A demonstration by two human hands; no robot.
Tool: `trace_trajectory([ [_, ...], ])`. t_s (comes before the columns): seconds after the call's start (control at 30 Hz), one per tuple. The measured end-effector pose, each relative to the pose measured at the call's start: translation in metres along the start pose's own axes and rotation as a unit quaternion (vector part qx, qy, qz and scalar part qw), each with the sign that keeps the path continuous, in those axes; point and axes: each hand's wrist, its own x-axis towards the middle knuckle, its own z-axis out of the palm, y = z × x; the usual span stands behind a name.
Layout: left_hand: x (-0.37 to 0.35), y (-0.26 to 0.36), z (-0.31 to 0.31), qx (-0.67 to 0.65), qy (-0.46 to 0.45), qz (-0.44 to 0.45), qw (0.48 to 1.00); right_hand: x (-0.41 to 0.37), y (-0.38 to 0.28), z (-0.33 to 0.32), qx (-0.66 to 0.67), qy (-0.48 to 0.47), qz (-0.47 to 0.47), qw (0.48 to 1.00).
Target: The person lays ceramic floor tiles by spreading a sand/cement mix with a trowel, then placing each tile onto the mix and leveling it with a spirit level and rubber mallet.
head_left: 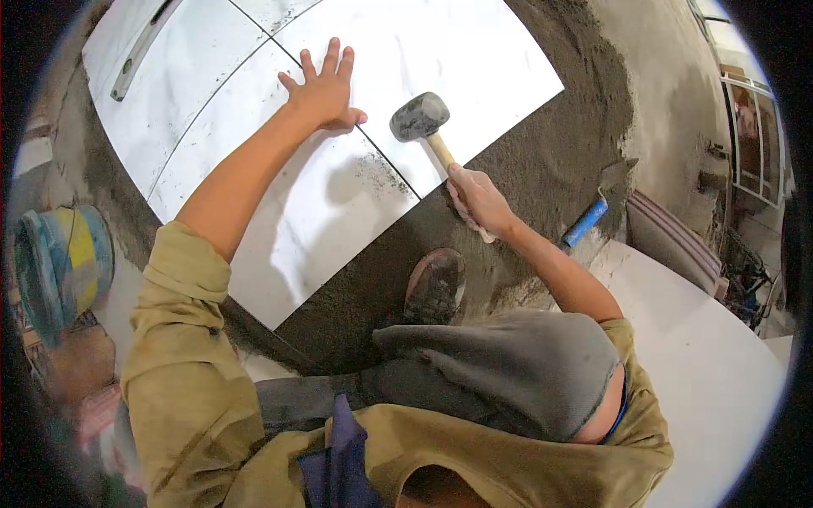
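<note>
My left hand (326,95) lies with spread fingers on the white floor tiles, right at the dark joint between two of them. Under that arm is the nearer tile (313,212), with grey mortar crumbs near its right edge. My right hand (478,199) is wrapped round the wooden handle of a rubber mallet (421,116). The mallet's dark, dusty head is over the right-hand tile (474,59). A whitish cloth or glove piece shows under the right palm.
Grey mortar (584,85) borders the tiles, and my shoe (435,284) rests on it. A blue-handled trowel (586,222) lies at the right by the wall. At the upper left a spirit level (140,55) lies on a tile. A bucket (63,262) stands at the left.
</note>
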Motion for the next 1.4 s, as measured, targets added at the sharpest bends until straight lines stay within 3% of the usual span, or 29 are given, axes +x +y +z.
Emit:
trace_trajectory([
  [0.1,0.001,-0.001,0.003,0.004,0.006,0.001,1.000,0.004,0.008,0.002,-0.015,0.010,-0.016,1.000],
  [0.17,0.002,0.002,0.003,0.014,0.012,-0.007,1.000,0.011,0.011,0.002,-0.117,0.053,-0.038,0.991],
  [0.27,0.002,0.000,0.004,0.018,0.016,0.000,1.000,0.008,0.022,0.009,-0.088,0.089,-0.101,0.987],
  [0.37,0.003,0.001,0.005,0.029,0.018,0.000,0.999,0.010,0.022,0.006,-0.141,0.081,-0.108,0.981],
  [0.5,0.004,0.000,0.006,0.033,0.022,0.003,0.999,0.003,0.029,0.010,-0.091,0.071,-0.114,0.987],
  [0.57,0.001,0.000,0.005,0.031,0.022,0.005,0.999,0.002,0.023,0.007,-0.106,0.046,-0.067,0.991],
  [0.7,0.000,-0.003,0.004,0.019,0.025,0.023,0.999,-0.012,0.013,0.007,-0.120,0.062,-0.094,0.986],
  [0.77,-0.001,-0.004,0.005,0.022,0.027,0.023,0.999,-0.016,0.001,0.002,-0.141,0.045,-0.051,0.988],
  [1.07,-0.001,0.001,0.006,0.022,0.022,0.016,0.999,-0.022,-0.012,-0.004,-0.181,0.056,-0.057,0.980],
  [1.17,-0.001,-0.001,-0.002,0.006,0.001,0.018,1.000,-0.012,-0.010,-0.009,-0.248,0.043,-0.073,0.965],
  [1.4,-0.014,-0.002,-0.018,-0.026,0.011,0.046,0.999,0.008,-0.039,-0.017,-0.253,0.079,-0.126,0.956],
])
